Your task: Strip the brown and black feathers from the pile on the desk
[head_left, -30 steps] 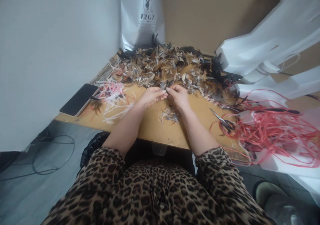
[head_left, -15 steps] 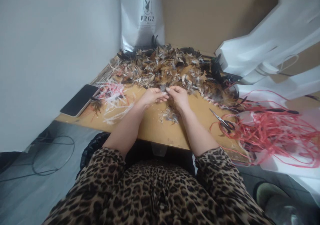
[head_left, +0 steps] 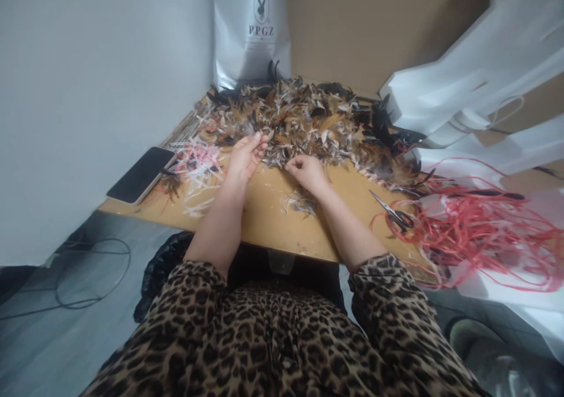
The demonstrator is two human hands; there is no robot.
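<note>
A big heap of brown, black and pale feathers (head_left: 308, 118) covers the back of the wooden table (head_left: 273, 209). My left hand (head_left: 247, 155) is raised at the heap's front left edge, its thumb and fingers pinched on a greyish feather (head_left: 250, 128) that blurs into those behind. To the right and lower, my right hand (head_left: 308, 172) has its fingertips pressed together at the heap's front edge; whatever is between them is too small to make out. A little clump of grey feather scraps (head_left: 300, 202) lies on the table just below my right hand.
Pink and white strips (head_left: 196, 161) lie left of the heap, beside a dark phone (head_left: 141, 175). Scissors (head_left: 392, 210) rest on the right, next to a tangle of red plastic string (head_left: 493, 232). Behind the heap stands a white printed bag (head_left: 253, 44).
My hands, together over the table's middle before, have moved apart. The left has gone up and to the left; the right has shifted slightly down and left.
</note>
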